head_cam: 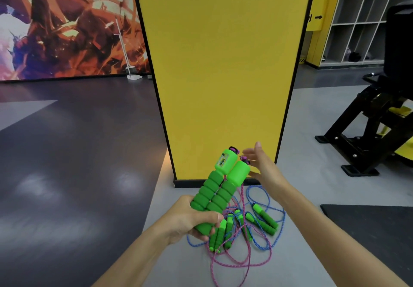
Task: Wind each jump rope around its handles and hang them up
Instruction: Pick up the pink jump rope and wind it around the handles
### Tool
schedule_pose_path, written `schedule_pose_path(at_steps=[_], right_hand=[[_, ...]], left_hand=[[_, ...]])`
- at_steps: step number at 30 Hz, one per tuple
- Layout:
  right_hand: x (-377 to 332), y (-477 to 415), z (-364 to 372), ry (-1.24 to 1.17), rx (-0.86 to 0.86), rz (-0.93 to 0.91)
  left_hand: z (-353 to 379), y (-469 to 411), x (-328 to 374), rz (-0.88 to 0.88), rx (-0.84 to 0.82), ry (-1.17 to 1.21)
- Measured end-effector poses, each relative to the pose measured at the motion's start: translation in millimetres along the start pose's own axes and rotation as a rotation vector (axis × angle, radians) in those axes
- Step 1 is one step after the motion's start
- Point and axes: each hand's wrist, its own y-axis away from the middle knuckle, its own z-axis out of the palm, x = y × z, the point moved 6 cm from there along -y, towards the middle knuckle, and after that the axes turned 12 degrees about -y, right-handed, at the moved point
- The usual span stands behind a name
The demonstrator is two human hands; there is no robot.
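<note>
One yellow pillar [221,74] fills the middle of my view, its black foot standing on the grey floor [312,112]. Left of it I see a red-orange mural [67,25]. Right of it are white shelves [357,18] and a black machine [368,130], with a dark mat [375,226] nearer to me.

On the floor just before the pillar lies a tangle of ropes: a blue cord [284,215] and a pink cord [230,266] looped over one another, with several loose handles [266,220], small and green, lying among them.

Above that tangle the left hand [190,219] grips the held pair [221,186], two big green handles side by side. Its fingers and thumb are curled round the lower ends of both foam grips. The pair tilts up and to the right, plastic heads and purple caps at the top, and one head bears a small window. Pink cord drops from behind the pair to the floor.

The right hand [261,166] is spread wide, fingers straight, palm toward the heads, holding nothing. It sits just beside the purple caps; I cannot tell whether a fingertip touches them.
</note>
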Motion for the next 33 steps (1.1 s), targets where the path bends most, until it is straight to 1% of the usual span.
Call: schedule_pose_path(at_steps=[2, 4, 5, 7, 9, 11, 13, 15, 17, 21, 24, 26, 28, 30, 32, 33], right_hand=[[10.3, -0.6, 17.5, -0.213, -0.097, 0.052], [18.2, 5.7, 32.4, -0.421, -0.071, 0.105], [22.0, 7.3, 36.5, -0.429, -0.045, 0.089], [30.9, 11.0, 38.7, -0.275, -0.031, -0.024], [39.7, 17.2, 39.9, -0.059, -0.070, -0.131], [42.4, 24.8, 38.2, 0.273, -0.108, -0.258], [33.9, 30.1, 39.1, 0.627, -0.162, -0.360], [18.1, 36.4, 42.3, 0.899, -0.232, -0.396], [1.8, 39.7, 42.7, 1.094, -0.279, -0.400], [-22.2, 46.2, 48.8, 1.311, -0.409, -0.427], [-32.7, 50.1, 56.0, 1.434, -0.533, -0.389], [-39.0, 51.3, 58.2, 1.510, -0.560, -0.370], [-43.4, 51.4, 59.3, 1.560, -0.552, -0.373], [-44.4, 51.2, 59.6, 1.586, -0.528, -0.381], [-41.6, 50.5, 58.5, 1.610, -0.512, -0.357], [-39.6, 50.7, 57.9, 1.619, -0.516, -0.343]], left_hand=[[-0.7, -0.1, 2.0, 0.009, -0.015, -0.009], [-2.3, -0.6, 3.2, 0.016, -0.009, 0.007], [-4.3, -1.0, 3.9, 0.020, 0.004, 0.022], [-11.0, -2.1, 5.5, 0.023, 0.047, 0.050], [-20.4, -3.3, 7.0, 0.022, 0.113, 0.085], [-30.8, -5.0, 8.3, 0.015, 0.186, 0.108], [-38.4, -6.9, 7.1, 0.005, 0.236, 0.077], [-42.7, -9.1, 2.3, -0.008, 0.274, 0.008], [-45.0, -11.8, -4.2, -0.025, 0.310, -0.064], [-44.5, -16.7, -12.3, -0.046, 0.315, -0.187], [-41.8, -17.7, -13.2, -0.047, 0.281, -0.261], [-40.6, -17.4, -12.0, -0.036, 0.263, -0.269], [-40.0, -15.9, -9.1, -0.026, 0.248, -0.229], [-40.2, -13.9, -6.1, -0.021, 0.235, -0.123], [-41.7, -12.3, -3.0, -0.017, 0.233, -0.020], [-42.9, -12.1, -2.0, -0.014, 0.238, -0.015]])
